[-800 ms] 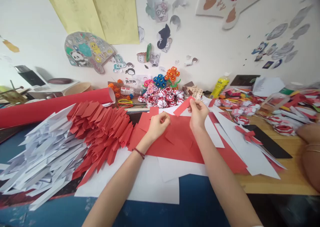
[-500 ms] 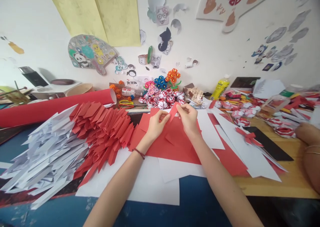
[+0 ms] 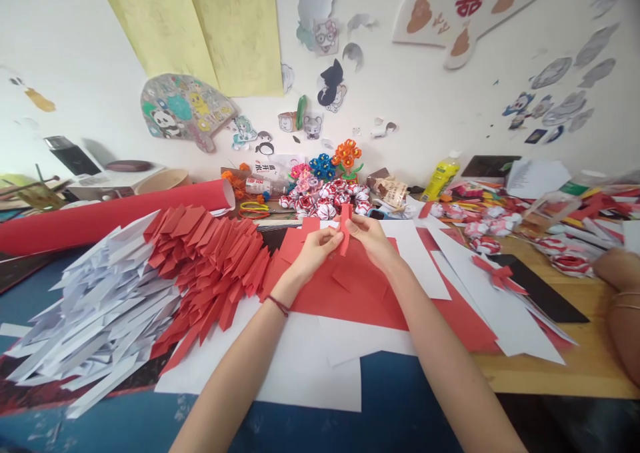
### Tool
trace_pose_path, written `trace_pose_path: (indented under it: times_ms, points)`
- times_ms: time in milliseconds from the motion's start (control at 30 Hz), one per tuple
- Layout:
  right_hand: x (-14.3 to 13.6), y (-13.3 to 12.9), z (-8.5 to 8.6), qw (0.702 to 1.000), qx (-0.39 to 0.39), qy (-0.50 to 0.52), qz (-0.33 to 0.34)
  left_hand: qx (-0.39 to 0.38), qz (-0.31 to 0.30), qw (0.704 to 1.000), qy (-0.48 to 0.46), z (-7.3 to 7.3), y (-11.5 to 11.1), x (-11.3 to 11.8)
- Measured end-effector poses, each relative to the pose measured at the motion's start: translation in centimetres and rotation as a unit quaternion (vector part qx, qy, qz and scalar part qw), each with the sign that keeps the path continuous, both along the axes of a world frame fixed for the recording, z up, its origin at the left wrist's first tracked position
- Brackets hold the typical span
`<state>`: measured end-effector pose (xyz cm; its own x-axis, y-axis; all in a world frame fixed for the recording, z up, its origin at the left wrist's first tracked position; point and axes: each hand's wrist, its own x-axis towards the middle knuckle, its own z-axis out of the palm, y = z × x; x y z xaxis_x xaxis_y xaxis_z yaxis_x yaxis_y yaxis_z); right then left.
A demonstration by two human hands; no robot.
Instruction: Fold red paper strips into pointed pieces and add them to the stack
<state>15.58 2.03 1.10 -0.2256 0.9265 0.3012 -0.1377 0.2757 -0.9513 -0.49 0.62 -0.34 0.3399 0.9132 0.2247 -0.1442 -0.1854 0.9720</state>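
Note:
Between my two hands a narrow red paper strip (image 3: 345, 230) stands nearly upright, with what looks like a fold in it. My left hand (image 3: 320, 248) pinches its lower left side between thumb and fingers. On the other side, my right hand (image 3: 369, 238) grips it higher up with the fingertips. Beneath both hands lie red paper sheets (image 3: 350, 303) on top of white sheets (image 3: 310, 366). Left of my left hand is a big heap of folded red paper pieces (image 3: 210, 260), beside a heap of folded white paper pieces (image 3: 115, 313).
A red paper roll (image 3: 115, 213) lies behind the heaps. Red-and-white paper flowers (image 3: 327, 203), scissors (image 3: 254, 208) and a yellow bottle (image 3: 441, 176) stand along the wall. At right are a black card (image 3: 545, 290) and another person's arm (image 3: 623, 300).
The red strip has turned from slanting to nearly upright between my hands. My fingers have shifted slightly on it, and the right hand sits a little lower.

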Motion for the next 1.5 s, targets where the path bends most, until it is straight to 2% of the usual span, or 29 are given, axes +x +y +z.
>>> trace_pose_path:
  times_ms: [133, 267, 433, 733, 800, 867, 967, 1033, 1133, 1367, 1500]
  points:
    - [0.1, 0.1, 0.1, 0.998, 0.019, -0.014, -0.053, 0.040, 0.017, 0.998, 0.049, -0.1, 0.1, 0.3]
    - [0.1, 0.1, 0.0, 0.998, 0.021, -0.020, -0.059, 0.046, 0.004, 0.996, 0.076, -0.1, -0.1, 0.5]
    - [-0.1, 0.2, -0.3, 0.994, 0.031, -0.049, -0.091, 0.127, 0.054, 0.976, 0.168, 0.1, -0.3, 0.3]
    - [0.1, 0.2, -0.3, 0.997, 0.012, -0.044, -0.061, 0.125, 0.021, 0.973, 0.195, 0.3, -0.4, 0.2]
    - [0.1, 0.2, -0.3, 0.997, 0.021, -0.047, -0.050, 0.134, 0.050, 0.967, 0.210, 0.4, -0.4, 0.1]
    - [0.1, 0.2, -0.3, 0.996, 0.040, -0.059, -0.046, 0.132, 0.114, 0.958, 0.226, 0.4, -0.4, -0.1]
    - [0.0, 0.2, -0.3, 0.988, 0.069, -0.113, -0.078, 0.132, 0.217, 0.934, 0.251, 0.6, -0.4, -0.6]
    - [-0.1, 0.1, -0.3, 0.978, 0.085, -0.160, -0.100, 0.145, 0.254, 0.915, 0.278, 0.8, -0.4, -0.8]
    - [-0.3, 0.0, -0.4, 0.969, 0.107, -0.203, -0.095, 0.155, 0.276, 0.900, 0.299, 1.1, -0.4, -0.8]
    - [-0.3, -0.3, -0.3, 0.977, 0.092, -0.180, -0.065, 0.102, 0.254, 0.943, 0.188, 0.7, 0.4, -1.1]
    - [-0.4, -0.5, -0.3, 0.981, 0.081, -0.165, -0.053, 0.096, 0.273, 0.935, 0.206, 0.7, 0.4, -1.1]
